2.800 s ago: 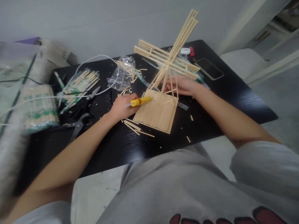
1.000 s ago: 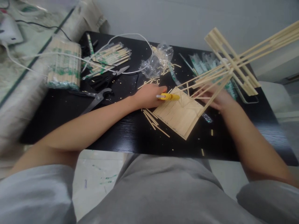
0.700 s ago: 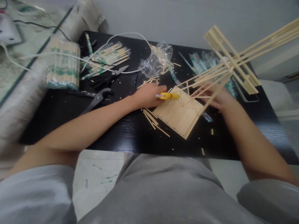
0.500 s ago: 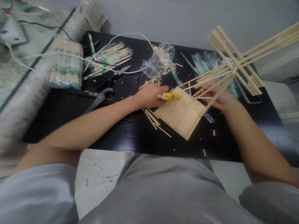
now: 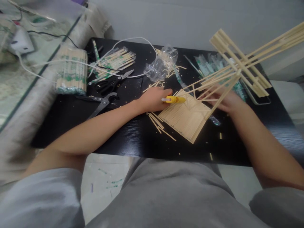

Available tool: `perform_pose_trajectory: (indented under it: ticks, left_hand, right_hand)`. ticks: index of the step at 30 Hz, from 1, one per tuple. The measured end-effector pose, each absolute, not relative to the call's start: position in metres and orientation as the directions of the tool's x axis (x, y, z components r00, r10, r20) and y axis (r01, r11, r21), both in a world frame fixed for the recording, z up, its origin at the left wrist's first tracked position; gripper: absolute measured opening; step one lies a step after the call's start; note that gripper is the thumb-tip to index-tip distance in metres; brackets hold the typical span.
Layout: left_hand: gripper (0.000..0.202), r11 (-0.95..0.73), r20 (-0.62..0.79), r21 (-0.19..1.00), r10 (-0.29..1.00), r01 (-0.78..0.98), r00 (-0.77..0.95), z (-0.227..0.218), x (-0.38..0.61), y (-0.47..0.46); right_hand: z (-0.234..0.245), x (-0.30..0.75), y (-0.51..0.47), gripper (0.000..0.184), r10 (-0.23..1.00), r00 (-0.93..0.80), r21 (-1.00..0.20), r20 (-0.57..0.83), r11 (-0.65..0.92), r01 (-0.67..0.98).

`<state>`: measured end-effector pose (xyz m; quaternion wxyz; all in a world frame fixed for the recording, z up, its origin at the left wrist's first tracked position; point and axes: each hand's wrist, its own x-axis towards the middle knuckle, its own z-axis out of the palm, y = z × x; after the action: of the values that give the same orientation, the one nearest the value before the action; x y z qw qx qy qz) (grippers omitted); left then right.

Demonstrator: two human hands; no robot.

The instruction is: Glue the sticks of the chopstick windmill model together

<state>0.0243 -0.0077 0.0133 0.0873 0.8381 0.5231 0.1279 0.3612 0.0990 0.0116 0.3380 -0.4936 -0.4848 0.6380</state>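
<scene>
A windmill model built of wooden sticks stands on a black table (image 5: 133, 142): a square stick base (image 5: 185, 115) with thin legs rising to crossed blades (image 5: 239, 68). My left hand (image 5: 153, 98) is closed round a yellow glue tool (image 5: 174, 99), its tip over the base's near corner. My right hand (image 5: 225, 99) lies behind the legs on the far side of the base, steadying the model; its fingers are partly hidden by the sticks.
Loose cut sticks (image 5: 159, 122) lie beside the base. Scissors (image 5: 114, 82), cutting pliers (image 5: 101, 101), wrapped chopstick bundles (image 5: 71, 69) and packs (image 5: 114, 61), a white cable (image 5: 123, 41), a crumpled plastic bag (image 5: 161, 63) and a phone (image 5: 256, 95) crowd the table's far half.
The view has drifted slightly, so everything sits a little lower and to the right. Both hands keep their places on the glue tool and the model.
</scene>
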Motion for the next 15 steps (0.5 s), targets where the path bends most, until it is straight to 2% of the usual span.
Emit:
perform_pose_trajectory:
  ticks: [5,15]
  left_hand:
    - [0.029,-0.447,0.124,0.252,0.895,0.858,0.429,0.0145,0.0245,-0.0079]
    - [0.028,-0.452,0.129,0.271,0.892,0.85,0.434,0.0118,0.0235,-0.0078]
  right_hand:
    - [0.0105,0.3616,0.1002,0.028,0.909,-0.283,-0.951,-0.304,-0.307,0.034]
    - [0.0061,0.3642,0.1032,0.023,0.912,-0.276,-0.952,-0.303,-0.303,0.045]
